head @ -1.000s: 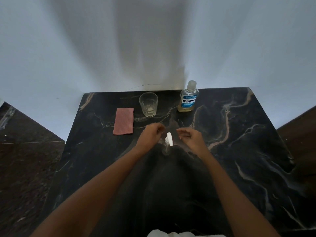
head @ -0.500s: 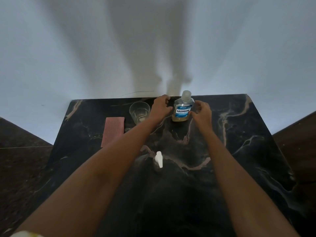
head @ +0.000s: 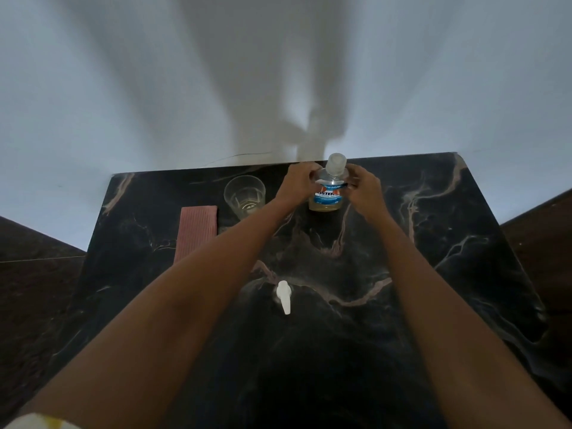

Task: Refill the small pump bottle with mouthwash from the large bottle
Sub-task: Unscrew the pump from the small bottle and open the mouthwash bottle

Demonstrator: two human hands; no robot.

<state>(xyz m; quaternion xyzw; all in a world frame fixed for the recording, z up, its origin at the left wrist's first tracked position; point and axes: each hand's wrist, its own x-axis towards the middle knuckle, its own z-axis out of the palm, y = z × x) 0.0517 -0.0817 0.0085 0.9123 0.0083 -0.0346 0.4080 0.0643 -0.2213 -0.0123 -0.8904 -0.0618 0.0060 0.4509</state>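
The small pump bottle (head: 283, 297) is hard to make out. We see clearly only its white pump head, while the clear body under it almost disappears against the dark marble bench (head: 464, 243). It stands near the middle of the bench, between the two forearms and well apart from the hands. How much liquid it holds, we cannot tell.

The large bottle (head: 327, 202) stands upright near the far edge of the bench, just to the right of a clear glass (head: 245, 196). The fingers partly cover its label, so only some letters and "COOL MIN" are readable. A pale yellowish liquid shows low inside, and the clear cap (head: 336, 164) sits on the neck. In the bottom left corner the frame cuts off a bit of light sleeve (head: 34, 422).

The left hand (head: 297, 184) curls its fingers round the left shoulder of the large bottle and grips it. The right hand (head: 365, 190) meets the bottle from the other side, with bent fingers pinching the right shoulder just below the cap. The fingertips are blurred, so we cannot say how each one lies. A folded pink cloth (head: 195, 233) lies flat to the left of the glass.
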